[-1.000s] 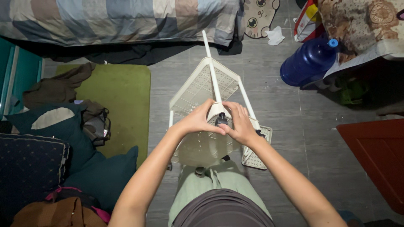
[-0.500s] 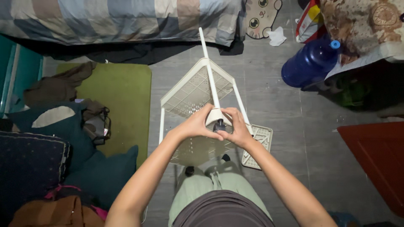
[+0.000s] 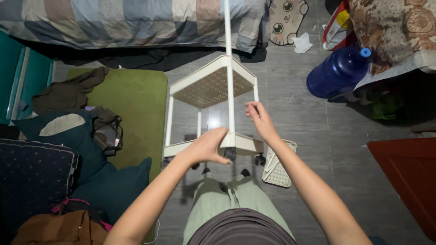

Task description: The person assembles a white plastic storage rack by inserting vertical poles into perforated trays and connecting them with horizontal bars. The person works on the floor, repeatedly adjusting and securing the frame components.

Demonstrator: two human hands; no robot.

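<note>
My left hand (image 3: 206,147) grips the white cart (image 3: 211,86) by its lower shelf; my right hand (image 3: 259,120), fingers loose, steadies a post.

The white cart's (image 3: 213,86) centre pole (image 3: 228,54) runs off the top edge, so its far end is out of view. The left hand (image 3: 206,147) covers the near corner of the lower shelf (image 3: 245,144) — whether its fingers grip the rim or only rest on it cannot be told. The black casters (image 3: 260,159) below are dim and partly hidden by the shelf. The loose perforated panel (image 3: 278,165) lies half behind the right forearm (image 3: 299,181). The blue water jug (image 3: 336,72) is tucked under a cloth at its base. Bed (image 3: 131,22), cushions (image 3: 36,177) and red mat (image 3: 408,181) are all cut off by the frame — both elbows too.
</note>
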